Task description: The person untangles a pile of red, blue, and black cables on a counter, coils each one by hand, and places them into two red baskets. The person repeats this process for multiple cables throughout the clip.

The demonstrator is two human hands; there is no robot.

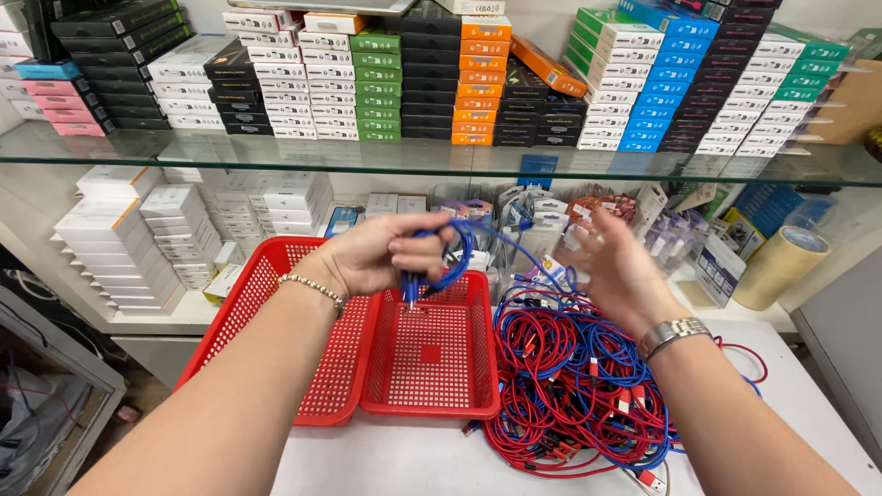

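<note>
My left hand (377, 253) grips a blue cable (459, 248), looped into a coil, above the red plastic basket (432, 395). The cable's ends hang down from my fist toward the basket floor. My right hand (614, 266) hovers blurred above a tangled heap of red and blue cables (579, 386) on the white counter, fingers spread; a strand of the blue cable runs toward it, and I cannot tell whether it touches it. A second red basket (248, 312) sits under and to the left of the first.
A glass shelf (441, 161) carries stacks of small boxes in many colours. White boxes (138, 230) stand on the lower shelf at left, packaged accessories behind the baskets, and a roll of tape (781, 262) at right.
</note>
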